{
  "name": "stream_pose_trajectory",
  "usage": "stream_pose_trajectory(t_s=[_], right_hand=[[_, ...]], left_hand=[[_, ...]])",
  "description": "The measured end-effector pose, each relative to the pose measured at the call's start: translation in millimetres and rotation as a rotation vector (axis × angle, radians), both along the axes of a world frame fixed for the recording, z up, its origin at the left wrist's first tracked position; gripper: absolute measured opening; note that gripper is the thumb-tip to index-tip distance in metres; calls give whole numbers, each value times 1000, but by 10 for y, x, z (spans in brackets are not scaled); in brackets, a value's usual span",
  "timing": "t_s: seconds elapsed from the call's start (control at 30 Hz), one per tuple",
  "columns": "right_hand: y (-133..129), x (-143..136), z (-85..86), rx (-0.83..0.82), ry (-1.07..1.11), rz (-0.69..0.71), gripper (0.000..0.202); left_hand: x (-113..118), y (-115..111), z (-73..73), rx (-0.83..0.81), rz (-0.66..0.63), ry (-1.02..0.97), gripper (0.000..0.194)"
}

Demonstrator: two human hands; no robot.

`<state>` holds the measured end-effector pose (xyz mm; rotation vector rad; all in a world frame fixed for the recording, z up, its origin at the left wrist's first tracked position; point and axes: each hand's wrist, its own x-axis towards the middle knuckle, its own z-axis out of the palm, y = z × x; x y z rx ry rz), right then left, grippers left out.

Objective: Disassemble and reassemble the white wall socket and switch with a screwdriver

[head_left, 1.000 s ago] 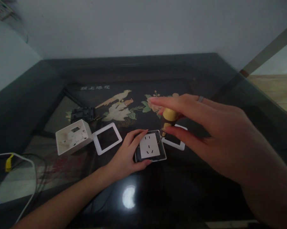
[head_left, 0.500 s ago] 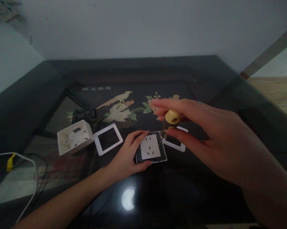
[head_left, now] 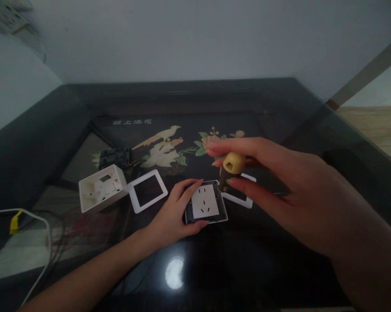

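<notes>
My left hand (head_left: 174,214) grips a wall socket (head_left: 205,201) from its left side, thumb on the near edge and fingers on the far edge. The socket has a white slotted face in a dark surround and sits on a white base on the glass tabletop. Between the thumb and fingers of my right hand (head_left: 273,182) is a screwdriver (head_left: 233,167) with a yellow and dark handle. It tilts down to the right side of the socket, where its tip is too small to make out clearly. A white cover frame (head_left: 249,201) lies partly hidden behind my right hand.
Left of my hand lies another white cover frame (head_left: 148,190), beside an open white mounting box (head_left: 102,188). Behind the box is a dark socket part (head_left: 114,157). A white cable (head_left: 48,242) with a yellow tag (head_left: 15,222) runs along the left. The glass table (head_left: 179,97) meets the wall.
The screwdriver handle has turned a little and stands slightly differently in my right hand. My left hand keeps its hold on the socket. The whole view has shifted a touch.
</notes>
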<state>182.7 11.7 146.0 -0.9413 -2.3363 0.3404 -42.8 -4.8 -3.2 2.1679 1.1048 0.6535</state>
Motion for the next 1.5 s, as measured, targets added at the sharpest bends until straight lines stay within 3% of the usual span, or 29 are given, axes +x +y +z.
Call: stream_pose_trajectory(t_s=[0.1, 0.27, 0.43, 0.5, 0.6, 0.7, 0.87, 1.0, 1.2, 1.33, 1.5], right_hand=[[1, -7, -29, 19, -9, 29, 34], [14, -93, -110, 190, -9, -91, 27], [34, -20, -25, 19, 5, 0, 44], [43, 0, -17, -12, 1, 24, 41], [49, -34, -74, 92, 3, -48, 28], [48, -84, -135, 171, -7, -110, 28], [66, -30, -90, -31, 56, -35, 47], [136, 9, -86, -210, 177, 0, 40], [205, -23, -139, -255, 258, 89, 45], [176, -27, -140, -272, 407, 17, 50], [132, -159, -219, -564, 660, 120, 44]], left_hand=[[2, -4, -4, -4, 7, -4, 82], [3, -6, -22, 20, 15, 7, 84], [3, 2, -1, -6, 2, -2, 84], [5, 1, 9, -12, 2, -3, 84], [7, -1, 13, -2, 12, -6, 84], [9, 0, 8, -4, 18, 0, 84], [3, 4, 18, -22, -2, -29, 83], [-2, 7, 44, -38, -46, -74, 80], [-15, -11, 46, -10, -21, -164, 59], [-45, 5, 237, 83, 82, -266, 45], [57, 92, 839, 142, 128, -499, 38]])
